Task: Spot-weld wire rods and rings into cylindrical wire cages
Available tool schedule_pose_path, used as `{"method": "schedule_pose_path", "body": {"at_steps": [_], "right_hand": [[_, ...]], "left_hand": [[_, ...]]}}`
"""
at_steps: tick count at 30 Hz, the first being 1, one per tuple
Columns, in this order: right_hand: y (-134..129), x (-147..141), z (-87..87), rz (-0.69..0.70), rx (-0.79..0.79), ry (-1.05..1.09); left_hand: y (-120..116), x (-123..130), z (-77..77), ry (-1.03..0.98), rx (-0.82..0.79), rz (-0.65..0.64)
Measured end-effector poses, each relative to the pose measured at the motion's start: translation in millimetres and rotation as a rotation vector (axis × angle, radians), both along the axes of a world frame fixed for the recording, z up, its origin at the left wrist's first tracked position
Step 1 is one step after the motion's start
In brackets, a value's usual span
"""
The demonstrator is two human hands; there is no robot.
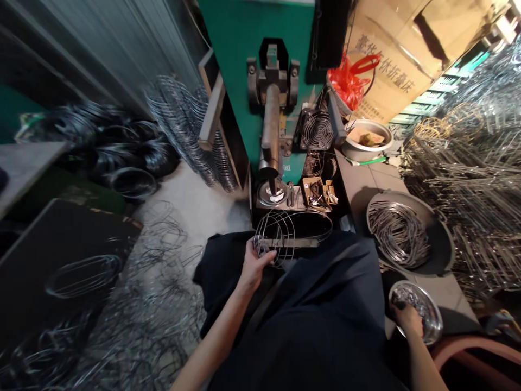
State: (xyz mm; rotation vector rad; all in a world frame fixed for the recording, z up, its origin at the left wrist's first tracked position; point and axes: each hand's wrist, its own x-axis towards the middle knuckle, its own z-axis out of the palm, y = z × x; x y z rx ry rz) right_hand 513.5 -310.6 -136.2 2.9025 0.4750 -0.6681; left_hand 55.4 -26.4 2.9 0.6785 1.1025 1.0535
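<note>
My left hand [255, 262] is closed on the rim of a round wire frame [280, 228], held upright over my lap in front of the green machine [228, 32]. The frame is made of thin metal rings joined by cross wires. At the lower right, my right hand [408, 319] reaches into a shiny metal bowl [432, 320] of small metal pieces. Its fingertips are dark and hidden among the pieces, so what they grip cannot be made out.
A dark basin [443, 239] of wire rings stands right of my lap, with bent wire stacked beyond it. The machine's steel arm [272, 125] juts out ahead. Loose wire covers the left floor. A reddish tub rim [480, 343] lies at the lower right.
</note>
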Motion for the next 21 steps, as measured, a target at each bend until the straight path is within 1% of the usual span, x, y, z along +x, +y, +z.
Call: {"method": "schedule_pose_path", "body": {"at_steps": [2, 5, 8, 12, 14, 18, 21], "right_hand": [[2, -1, -2.8, -0.048, -0.026, 0.040], [1, 5, -4.6, -0.043, -0.015, 0.057], [-9, 13, -7.7, 0.033, 0.003, 0.048], [-18, 16, -10.8, 0.160, 0.034, 0.014], [-16, 15, -11.1, 0.199, 0.032, 0.011], [-4, 10, -11.0, 0.196, -0.033, 0.034], [1, 12, -10.6, 0.203, -0.050, 0.030]], "left_hand": [[2, -1, -2.1, 0.051, 0.054, 0.019], [7, -6, -2.4, 0.168, 0.149, 0.042], [11, -12, -0.4, 0.296, 0.245, 0.062], [16, -19, 1.0, 0.449, 0.299, 0.069], [17, -21, 1.0, 0.512, 0.314, 0.073], [19, -23, 1.1, 0.590, 0.346, 0.075], [20, -24, 1.4, 0.630, 0.360, 0.075]]}}
